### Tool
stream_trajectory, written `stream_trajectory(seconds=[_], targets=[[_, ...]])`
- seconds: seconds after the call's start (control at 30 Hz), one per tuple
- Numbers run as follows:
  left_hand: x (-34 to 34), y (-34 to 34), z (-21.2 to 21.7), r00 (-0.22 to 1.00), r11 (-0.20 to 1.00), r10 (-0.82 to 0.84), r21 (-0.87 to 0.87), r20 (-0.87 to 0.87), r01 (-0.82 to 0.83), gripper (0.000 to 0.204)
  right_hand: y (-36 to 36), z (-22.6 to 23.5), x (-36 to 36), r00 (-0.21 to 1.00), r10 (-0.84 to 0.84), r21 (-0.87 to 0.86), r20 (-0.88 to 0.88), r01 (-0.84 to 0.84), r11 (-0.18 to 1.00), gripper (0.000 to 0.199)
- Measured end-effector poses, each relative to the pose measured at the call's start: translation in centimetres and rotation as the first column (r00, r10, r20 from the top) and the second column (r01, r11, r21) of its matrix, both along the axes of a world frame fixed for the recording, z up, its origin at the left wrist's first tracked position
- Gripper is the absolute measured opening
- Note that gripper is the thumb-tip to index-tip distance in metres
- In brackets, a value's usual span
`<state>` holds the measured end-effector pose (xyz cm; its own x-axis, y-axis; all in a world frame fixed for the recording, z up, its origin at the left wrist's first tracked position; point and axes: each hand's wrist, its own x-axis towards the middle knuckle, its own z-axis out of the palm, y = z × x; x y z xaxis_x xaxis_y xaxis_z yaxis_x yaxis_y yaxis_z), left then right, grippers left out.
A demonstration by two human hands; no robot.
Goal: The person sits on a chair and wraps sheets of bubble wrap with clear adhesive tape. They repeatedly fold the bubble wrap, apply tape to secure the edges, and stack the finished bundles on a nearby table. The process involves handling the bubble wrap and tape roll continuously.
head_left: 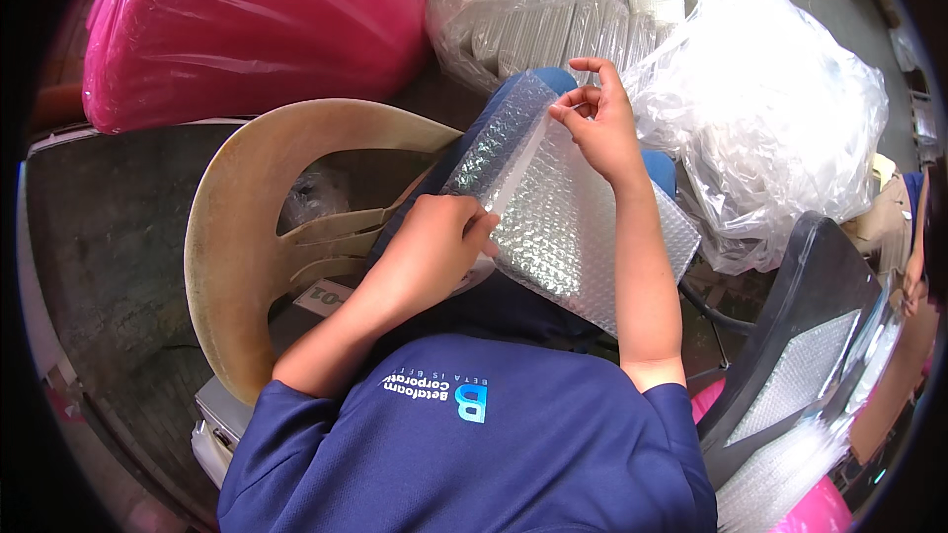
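A clear bubble wrap pouch (553,227) lies slantwise across my lap on dark blue trousers. A whitish strip (520,174) runs along it, between the bubbled body and a clear flap (506,128). My right hand (597,123) is at the strip's far end, thumb and index finger pinched on the pouch's edge, the other fingers raised. My left hand (434,245) is closed at the near end of the strip, its thumb against the pouch's edge. What lies inside the left fingers is partly hidden.
A beige plastic chair (232,227) stands at left, below a big pink plastic-wrapped bundle (257,20). Ahead lie a clear bag of stacked pouches (538,25) and a bulging white plastic bag (770,109). A black chair (790,306) at right holds bubble wrap sheets (795,375). Another person's hand (914,281) shows at far right.
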<state>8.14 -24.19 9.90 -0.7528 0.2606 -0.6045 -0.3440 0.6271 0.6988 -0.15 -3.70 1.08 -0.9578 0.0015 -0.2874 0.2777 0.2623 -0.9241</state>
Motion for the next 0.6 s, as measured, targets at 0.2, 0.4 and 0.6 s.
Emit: stream_trajectory(seconds=[0.2,0.4,0.6], targets=[[0.7,-0.2,-0.7,0.997,1.000,-0.021,0.000,-0.079,0.021,0.025,0.0,0.2,-0.2,0.999,0.031,0.024,0.015,-0.031,0.999,0.059],[0.9,-0.1,-1.0,0.995,1.000,-0.027,0.005,-0.096,0.027,0.024,-0.3,-0.5,-0.1,0.999,-0.001,0.055,-0.043,0.003,0.998,0.071],[0.4,-0.2,-1.2,0.999,1.000,0.000,0.004,-0.038,0.001,0.024,-0.9,-0.9,0.5,0.991,-0.074,0.094,-0.112,0.085,0.992,0.074]])
